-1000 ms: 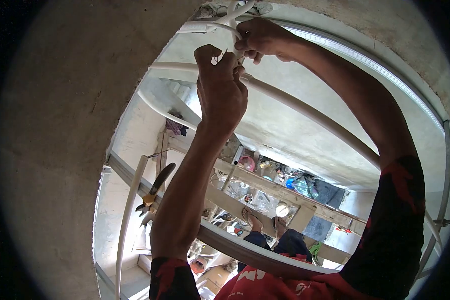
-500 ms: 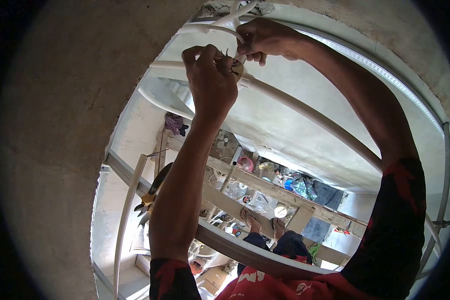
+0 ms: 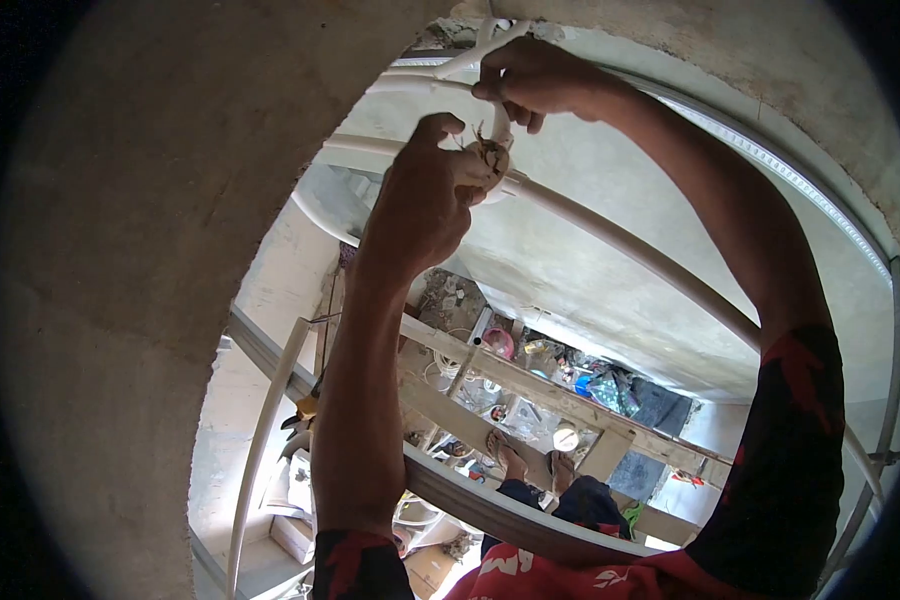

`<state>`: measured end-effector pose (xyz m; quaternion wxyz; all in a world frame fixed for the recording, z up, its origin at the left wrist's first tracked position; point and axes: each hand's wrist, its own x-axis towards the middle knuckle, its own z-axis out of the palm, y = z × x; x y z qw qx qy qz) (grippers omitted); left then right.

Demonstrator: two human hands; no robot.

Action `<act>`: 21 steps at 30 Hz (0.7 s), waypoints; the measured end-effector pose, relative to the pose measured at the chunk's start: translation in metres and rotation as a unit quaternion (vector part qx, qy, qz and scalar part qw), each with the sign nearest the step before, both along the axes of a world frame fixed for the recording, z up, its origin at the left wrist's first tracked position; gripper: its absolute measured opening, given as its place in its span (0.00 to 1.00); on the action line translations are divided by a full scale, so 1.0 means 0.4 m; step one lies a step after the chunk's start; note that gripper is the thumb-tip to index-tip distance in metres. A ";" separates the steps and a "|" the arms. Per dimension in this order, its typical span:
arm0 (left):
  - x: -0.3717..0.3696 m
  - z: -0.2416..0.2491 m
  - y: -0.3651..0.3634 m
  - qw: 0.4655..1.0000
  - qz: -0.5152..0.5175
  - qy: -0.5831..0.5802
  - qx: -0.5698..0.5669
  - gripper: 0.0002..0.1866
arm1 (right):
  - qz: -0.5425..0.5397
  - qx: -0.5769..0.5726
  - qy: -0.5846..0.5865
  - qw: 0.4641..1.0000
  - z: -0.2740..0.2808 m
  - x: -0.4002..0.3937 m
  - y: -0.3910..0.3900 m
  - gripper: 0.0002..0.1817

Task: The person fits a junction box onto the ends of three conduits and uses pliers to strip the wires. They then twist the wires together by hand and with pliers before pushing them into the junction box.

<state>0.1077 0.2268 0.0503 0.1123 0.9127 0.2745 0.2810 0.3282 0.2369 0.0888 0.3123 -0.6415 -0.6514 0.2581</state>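
Note:
A round white conduit junction box (image 3: 492, 178), with several wire ends (image 3: 488, 150) sticking out of its opening, hangs overhead on pale pipes. My left hand (image 3: 425, 195) is at the box's left side, its thumb and fingers bent against it and the index finger raised. To the upper right, my right hand (image 3: 535, 82) has its fingertips closed on a thin white conduit (image 3: 455, 84) close to the box. A thicker pale pipe (image 3: 630, 240) runs from the box down to the right.
Rough concrete (image 3: 140, 250) fills the left side. Metal channels (image 3: 500, 505) cross beneath my arms. Pliers (image 3: 305, 410) hang near my left forearm, beside a loose white pipe (image 3: 265, 440). My feet (image 3: 510, 460) stand on wooden planks (image 3: 450, 410) above a cluttered floor.
My left hand's fingers have moved off the wire ends and onto the box's side, with the index finger lifted. My right hand stays at the thin conduit. The view has shifted slightly.

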 end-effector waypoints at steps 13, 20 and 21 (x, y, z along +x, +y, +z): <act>-0.023 0.023 0.001 0.998 -0.014 0.018 -0.058 0.13 | 0.000 0.047 -0.068 0.997 -0.011 -0.011 0.010 0.14; -0.032 0.032 0.040 0.977 -0.007 -0.039 -0.211 0.24 | 0.004 -0.003 -0.097 0.995 0.014 0.002 -0.019 0.15; -0.032 0.028 0.042 0.977 -0.019 -0.025 -0.213 0.24 | 0.009 -0.006 -0.097 0.995 0.012 0.000 -0.017 0.15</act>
